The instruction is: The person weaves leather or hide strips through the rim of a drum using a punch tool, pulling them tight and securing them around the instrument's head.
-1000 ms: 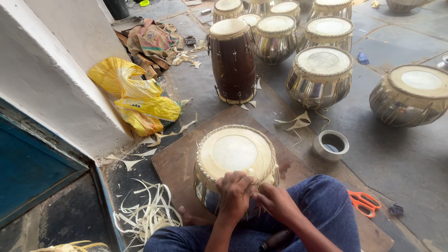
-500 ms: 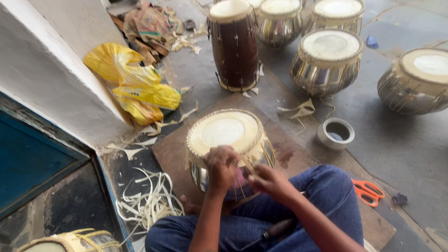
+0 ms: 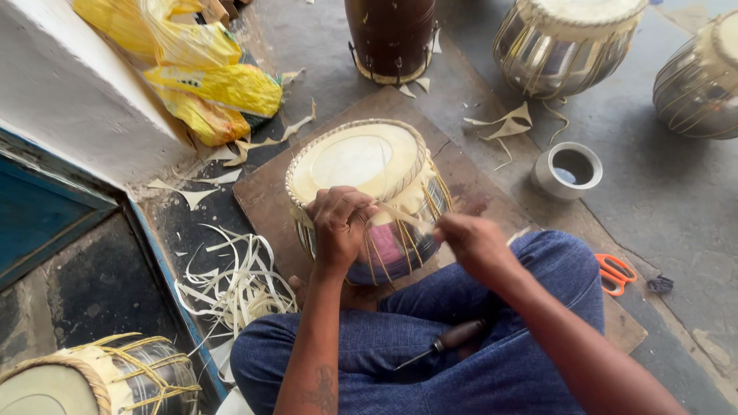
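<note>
- Drum (image 3: 361, 165) sits mid-frame on a brown board (image 3: 261, 196), tilted toward the person's lap; lacing its skin looks like the step in hand.
- Left hand (image 3: 338, 223) curls over the near rim, fingers clamped on the edge.
- Right hand (image 3: 473, 238) pinches a pale strap (image 3: 403, 215), drawn taut; the next pull likely needs a steady rim.
- Awl (image 3: 450, 342) rests on the lap.
- Fingertips hidden; drums at top cut off.

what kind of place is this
Likely a drum-making workshop, floor level. The left hand and right hand lace a strap on a drum; more drums stand around, with cut strips and scissors.
</note>
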